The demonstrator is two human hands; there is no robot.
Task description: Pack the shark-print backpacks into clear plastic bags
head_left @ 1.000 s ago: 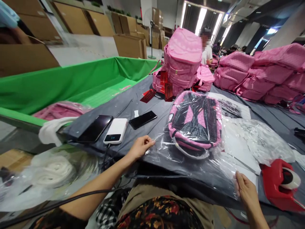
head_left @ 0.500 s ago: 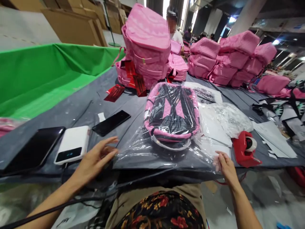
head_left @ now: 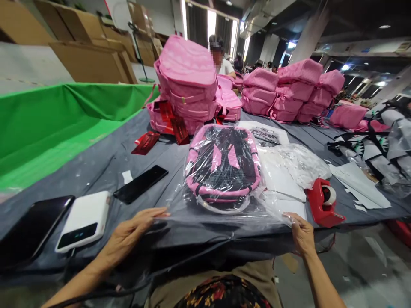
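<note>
A pink and black backpack (head_left: 224, 164) lies flat on the dark-covered table inside a clear plastic bag (head_left: 205, 217). The bag's loose end is spread toward me along the table's front edge. My left hand (head_left: 136, 226) is closed at the left corner of that end, fingertips pressed together on the film. At the opposite corner my right hand (head_left: 300, 231) pinches the plastic. The film is stretched between the two hands. A red tape dispenser (head_left: 325, 203) stands just right of my right hand.
Pink backpacks (head_left: 188, 81) stand stacked at the back, with more piles (head_left: 295, 92) to the right. On the left lie a phone (head_left: 141, 184), a white power bank (head_left: 84, 220) and a dark tablet-like device (head_left: 32, 229). Crumpled plastic (head_left: 302, 164) and papers (head_left: 361, 184) lie right.
My left hand has come onto the bag's left corner and closed there. The bag's open end is now pulled straighter between both hands. The view has tilted up.
</note>
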